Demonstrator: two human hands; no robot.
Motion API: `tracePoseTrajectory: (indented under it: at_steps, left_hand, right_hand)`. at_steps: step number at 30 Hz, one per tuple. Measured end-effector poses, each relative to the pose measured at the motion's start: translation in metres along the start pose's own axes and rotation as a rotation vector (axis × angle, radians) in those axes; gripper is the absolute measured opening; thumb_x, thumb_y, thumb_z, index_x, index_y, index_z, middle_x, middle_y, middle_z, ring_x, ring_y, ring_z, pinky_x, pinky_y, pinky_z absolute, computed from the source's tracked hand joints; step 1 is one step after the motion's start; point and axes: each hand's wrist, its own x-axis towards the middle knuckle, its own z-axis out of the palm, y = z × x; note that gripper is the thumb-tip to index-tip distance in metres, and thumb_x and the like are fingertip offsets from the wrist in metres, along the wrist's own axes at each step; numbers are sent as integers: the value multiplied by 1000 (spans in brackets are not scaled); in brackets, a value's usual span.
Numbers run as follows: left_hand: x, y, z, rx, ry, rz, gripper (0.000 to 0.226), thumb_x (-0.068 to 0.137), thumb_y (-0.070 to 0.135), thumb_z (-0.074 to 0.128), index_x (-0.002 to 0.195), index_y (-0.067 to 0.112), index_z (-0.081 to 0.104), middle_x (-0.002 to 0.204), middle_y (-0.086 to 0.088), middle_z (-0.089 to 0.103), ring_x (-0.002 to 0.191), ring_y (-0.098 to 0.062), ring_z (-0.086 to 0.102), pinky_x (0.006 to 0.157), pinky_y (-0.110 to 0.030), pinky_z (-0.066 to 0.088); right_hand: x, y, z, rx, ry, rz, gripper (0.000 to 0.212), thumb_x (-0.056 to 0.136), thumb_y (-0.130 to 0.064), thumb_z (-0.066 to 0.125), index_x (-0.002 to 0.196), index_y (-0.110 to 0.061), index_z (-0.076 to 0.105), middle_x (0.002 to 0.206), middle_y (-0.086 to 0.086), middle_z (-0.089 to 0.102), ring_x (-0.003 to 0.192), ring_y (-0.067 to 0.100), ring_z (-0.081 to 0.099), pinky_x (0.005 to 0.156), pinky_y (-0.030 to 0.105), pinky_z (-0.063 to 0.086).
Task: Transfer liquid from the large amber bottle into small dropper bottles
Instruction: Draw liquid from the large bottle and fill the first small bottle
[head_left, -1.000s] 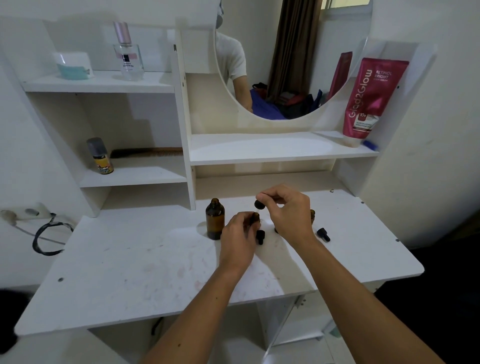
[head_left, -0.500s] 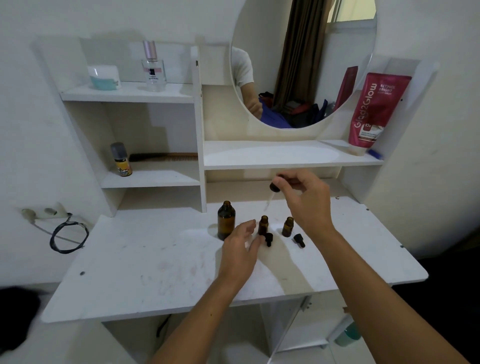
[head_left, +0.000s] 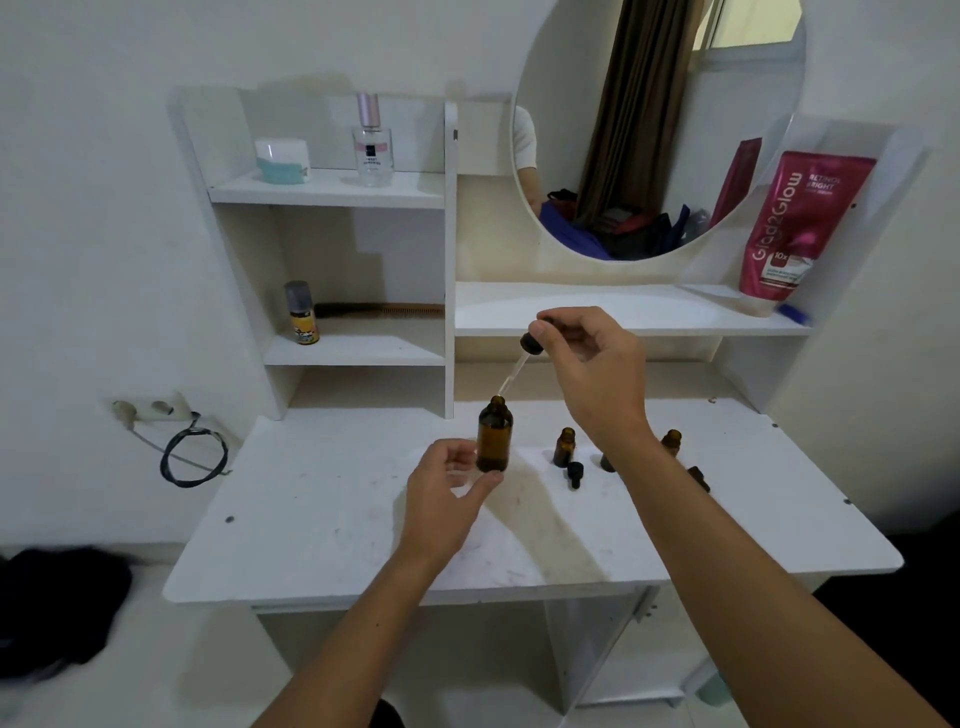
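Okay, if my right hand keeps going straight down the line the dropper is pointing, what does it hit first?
The right hand pinches a dropper whose glass tip slants down-left at the open mouth of the large amber bottle. It would probably meet that mouth first, though depth is hard to judge.

I have just one view, the head camera, looking forward and down from above the near edge of the desk (head_left: 332, 540), close over it, facing the shelves (head_left: 358, 192) and mirror (head_left: 649, 130) behind.
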Motion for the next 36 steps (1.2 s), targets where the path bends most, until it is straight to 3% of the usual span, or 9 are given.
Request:
tracePoseTrajectory:
  at_steps: [7,14,17,30,36]
  left_hand:
    - [18,5,15,-34,-29,-70,69,80,39,85,139,26,52,137,11,57,119,-13,58,103,-32,49]
    - [26,2,17,-31,-29,-35,49,85,30,82,128,25,59,116,16,66,112,-9,62,100,-22,49]
    - [26,2,17,-34,-23,-24,45,86,27,81,126,24,60,116,13,68,109,-8,63,102,-26,51]
    - [24,2,18,-10,-18,-12,47,87,31,80,128,26,58,112,20,63,106,-4,61,99,-20,47]
    - [16,2,19,-17,65,-55,65,81,39,83,134,28,49,125,16,55,109,-8,58,91,-16,46]
  right_hand:
    - [-5,12,14,-85,-66,-23,17,93,-20,77,108,-11,76,99,-2,76,91,7,71,86,19,58]
    - [-14,28,28,-128,-131,8,12,92,-22,78,102,-16,78,93,-5,75,86,6,71,81,15,56]
    - [-18,33,31,-124,-158,31,9,92,-21,78,100,-16,78,92,-4,76,84,7,72,80,18,58]
    - [-31,43,35,-153,-200,93,25,92,-28,78,112,-14,76,100,-5,76,88,3,70,81,9,54]
    - [-36,44,6,-178,-115,51,29,91,-30,80,115,-15,75,102,-6,75,91,4,70,82,13,56]
